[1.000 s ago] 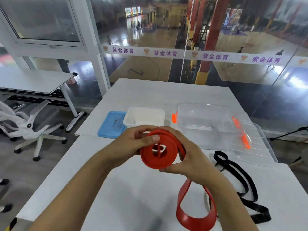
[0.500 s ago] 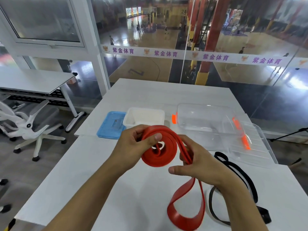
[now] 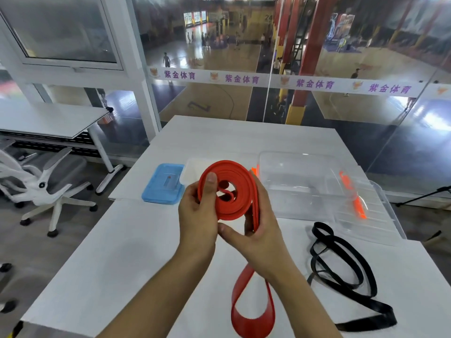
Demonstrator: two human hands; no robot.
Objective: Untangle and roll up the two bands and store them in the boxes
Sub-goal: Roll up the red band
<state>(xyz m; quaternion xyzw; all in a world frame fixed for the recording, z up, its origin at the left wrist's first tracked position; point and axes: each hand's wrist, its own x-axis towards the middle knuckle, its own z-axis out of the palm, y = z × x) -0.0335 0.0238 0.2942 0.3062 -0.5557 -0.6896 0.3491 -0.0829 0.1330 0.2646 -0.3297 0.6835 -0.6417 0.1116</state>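
Both hands are gripping the red band [image 3: 229, 191] coil: left hand [image 3: 197, 215] thumb pinching its face, right hand [image 3: 258, 230] fingers curling round the edge. Black band [image 3: 341, 276] is lying at 4 o'clock.

A white counter [image 3: 127, 259] carried the things. At its far side a blue lid [image 3: 163, 184] lay flat, just beside a white box [image 3: 191, 170]. To the right stood a clear box [image 3: 297, 184], its clear lid [image 3: 366, 213] alongside. Nearer, a black band [image 3: 346, 276] lay in loose loops, and the red band's [image 3: 246, 311] free loop rested on the surface.
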